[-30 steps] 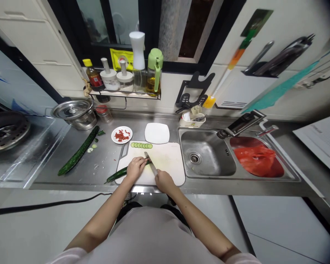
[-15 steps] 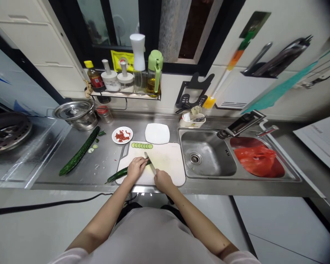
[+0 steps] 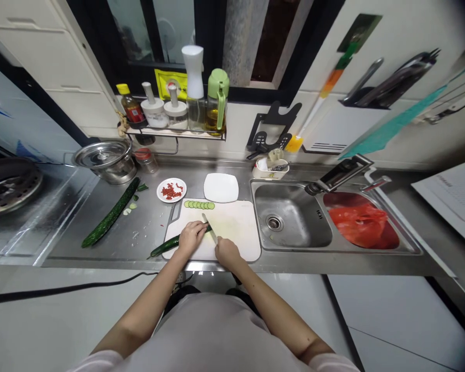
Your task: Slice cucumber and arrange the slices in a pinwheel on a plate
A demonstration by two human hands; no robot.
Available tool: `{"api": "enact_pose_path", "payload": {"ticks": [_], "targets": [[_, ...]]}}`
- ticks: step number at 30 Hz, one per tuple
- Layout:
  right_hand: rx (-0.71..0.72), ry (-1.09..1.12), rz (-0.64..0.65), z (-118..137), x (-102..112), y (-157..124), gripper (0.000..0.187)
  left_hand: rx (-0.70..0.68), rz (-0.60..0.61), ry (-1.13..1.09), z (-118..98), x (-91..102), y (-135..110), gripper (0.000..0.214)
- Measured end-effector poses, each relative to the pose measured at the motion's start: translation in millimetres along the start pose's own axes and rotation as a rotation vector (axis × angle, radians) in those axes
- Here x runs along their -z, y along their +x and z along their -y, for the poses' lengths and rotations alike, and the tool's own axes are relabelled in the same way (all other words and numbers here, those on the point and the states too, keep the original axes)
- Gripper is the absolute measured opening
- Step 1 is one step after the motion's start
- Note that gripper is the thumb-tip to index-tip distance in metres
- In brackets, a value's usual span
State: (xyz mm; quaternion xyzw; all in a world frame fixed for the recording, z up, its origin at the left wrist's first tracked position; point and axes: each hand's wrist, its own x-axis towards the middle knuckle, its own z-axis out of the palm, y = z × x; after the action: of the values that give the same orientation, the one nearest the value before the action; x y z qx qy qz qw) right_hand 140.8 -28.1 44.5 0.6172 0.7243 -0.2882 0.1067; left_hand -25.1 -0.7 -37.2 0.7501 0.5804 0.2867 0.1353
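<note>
The cucumber being worked (image 3: 166, 246) is dark green, glossy and slender. It lies aslant on the white cutting board (image 3: 240, 232), its thin left tip overhanging the board's edge. The left hand (image 3: 191, 238) holds it down from above, fingers bent and close together. The right hand (image 3: 228, 253) is closed around the handle of one knife (image 3: 210, 229); the blade crosses the cucumber's right end, depth of cut not discernible.

Count: one row of overlapping pale green slices (image 3: 199, 205), about seven, near the board's far edge; one second cucumber (image 3: 111, 216), whole and bumpy, on the steel counter at left; two pale pieces (image 3: 129, 208) and two green scraps (image 3: 139, 192) just beside it.

Containers: one round white plate (image 3: 160, 198) bears chopped red pieces (image 3: 171, 192), too many to count. One square white plate (image 3: 221, 187) stands beyond the board. Five containers line the rack (image 3: 174, 133), among them a green-topped jug (image 3: 217, 98) holding yellow liquid. The right sink basin contains a red plastic bag (image 3: 358, 225). One steel pot (image 3: 118, 171) is lidded, contents hidden.
</note>
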Motion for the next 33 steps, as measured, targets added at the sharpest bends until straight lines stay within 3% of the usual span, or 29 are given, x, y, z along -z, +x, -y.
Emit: {"api": "enact_pose_path", "payload": {"ticks": [33], "targets": [[-0.006,0.008,0.0,-1.9,-7.9,14.5,0.03,0.006,0.0,-0.018,1.3,-1.4,0.0,0.023]]}}
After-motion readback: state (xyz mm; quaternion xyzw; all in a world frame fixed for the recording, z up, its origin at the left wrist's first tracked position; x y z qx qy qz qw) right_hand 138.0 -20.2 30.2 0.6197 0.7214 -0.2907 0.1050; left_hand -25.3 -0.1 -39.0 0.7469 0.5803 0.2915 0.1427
